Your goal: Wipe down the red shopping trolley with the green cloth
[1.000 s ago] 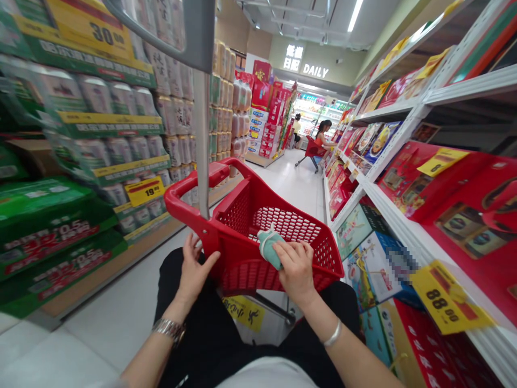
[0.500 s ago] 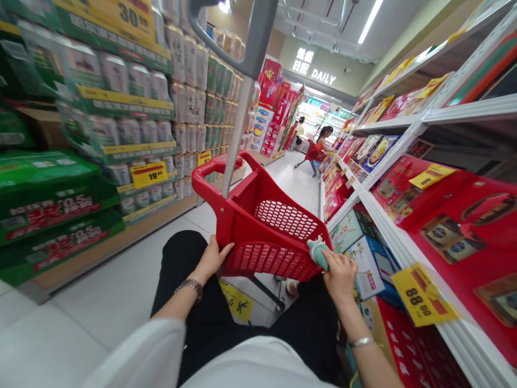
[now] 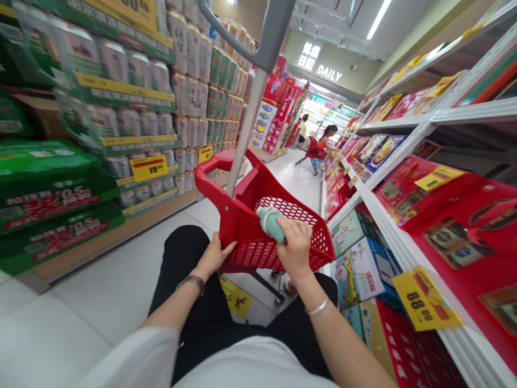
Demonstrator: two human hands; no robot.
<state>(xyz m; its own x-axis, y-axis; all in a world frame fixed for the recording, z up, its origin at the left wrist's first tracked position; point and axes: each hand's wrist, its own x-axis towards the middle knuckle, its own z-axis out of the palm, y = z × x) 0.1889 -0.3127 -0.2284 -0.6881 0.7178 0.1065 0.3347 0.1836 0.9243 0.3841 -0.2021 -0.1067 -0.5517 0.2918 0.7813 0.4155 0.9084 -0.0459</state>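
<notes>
We saw shrink-wrapped cans (image 3: 129, 73) at far left, then the left hand (image 3: 214, 257) curled round the side rim of the red cart (image 3: 242, 221), fingers partly hidden behind it. The right hand (image 3: 294, 245) gripped a pale green soft item (image 3: 269, 222) over the cart's mesh, what it was unclear; boxed gifts (image 3: 359, 275) stood right.

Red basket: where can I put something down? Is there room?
The red plastic shopping basket has free mesh floor beyond the teal soft bundle in the right hand. White floor tiles lie between the black-trousered knee and the stacked cans. The white shelves of red boxes look crowded.
</notes>
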